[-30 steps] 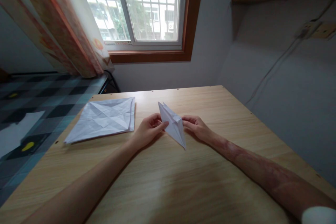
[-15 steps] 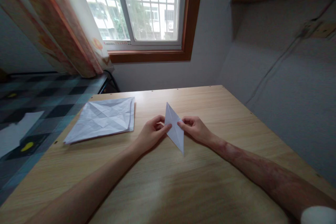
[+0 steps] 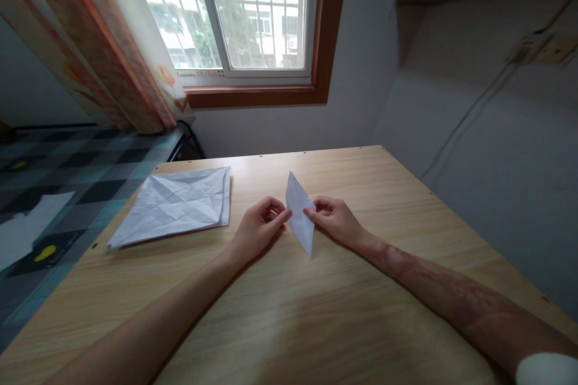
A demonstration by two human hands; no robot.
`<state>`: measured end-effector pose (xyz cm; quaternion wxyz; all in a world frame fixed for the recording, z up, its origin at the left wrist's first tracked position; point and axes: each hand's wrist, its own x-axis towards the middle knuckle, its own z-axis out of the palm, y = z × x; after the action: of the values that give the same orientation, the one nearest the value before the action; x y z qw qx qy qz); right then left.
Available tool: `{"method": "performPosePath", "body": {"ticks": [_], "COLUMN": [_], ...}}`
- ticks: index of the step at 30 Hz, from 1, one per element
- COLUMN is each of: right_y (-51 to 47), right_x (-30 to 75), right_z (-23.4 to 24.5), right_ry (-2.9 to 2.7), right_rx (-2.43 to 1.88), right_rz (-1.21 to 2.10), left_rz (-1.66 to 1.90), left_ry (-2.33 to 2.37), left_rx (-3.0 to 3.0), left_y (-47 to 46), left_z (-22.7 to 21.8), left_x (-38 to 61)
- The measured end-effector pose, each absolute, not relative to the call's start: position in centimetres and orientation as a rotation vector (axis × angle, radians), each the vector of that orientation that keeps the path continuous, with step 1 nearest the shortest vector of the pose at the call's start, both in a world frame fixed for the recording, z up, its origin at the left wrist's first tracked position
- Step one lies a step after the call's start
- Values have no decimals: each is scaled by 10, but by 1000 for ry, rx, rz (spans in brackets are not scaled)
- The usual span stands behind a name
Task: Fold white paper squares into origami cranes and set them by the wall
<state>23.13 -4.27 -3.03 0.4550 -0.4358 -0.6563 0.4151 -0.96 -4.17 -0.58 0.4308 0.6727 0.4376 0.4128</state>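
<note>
A white folded paper piece (image 3: 300, 219), a narrow kite shape with pointed ends, stands on edge just above the wooden table (image 3: 289, 313). My left hand (image 3: 257, 230) pinches its left side with thumb and forefinger. My right hand (image 3: 332, 218) pinches its right side the same way. Both hands rest low over the middle of the table, with the paper between them.
A stack of creased white paper sheets (image 3: 176, 204) lies flat on the table to the left. Beyond the table's left edge is a bed with a checked cover (image 3: 54, 192). A window (image 3: 244, 12), a curtain (image 3: 103, 42) and grey walls stand behind.
The folded paper has been pressed narrower and turned more upright between my hands. Both hands have drawn slightly closer together.
</note>
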Motion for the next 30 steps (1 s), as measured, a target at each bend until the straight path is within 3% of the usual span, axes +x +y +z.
{"method": "performPosePath", "body": {"ticks": [30], "right_y": [-54], "right_x": [223], "right_z": [-13], "right_ry": [-1833], "right_rx": [-1106], "right_rz": [681], "left_rz": [972], "left_ry": [854], "left_rx": [1480], "left_y": [-41], "left_z": [-8], "left_x": [-1]}}
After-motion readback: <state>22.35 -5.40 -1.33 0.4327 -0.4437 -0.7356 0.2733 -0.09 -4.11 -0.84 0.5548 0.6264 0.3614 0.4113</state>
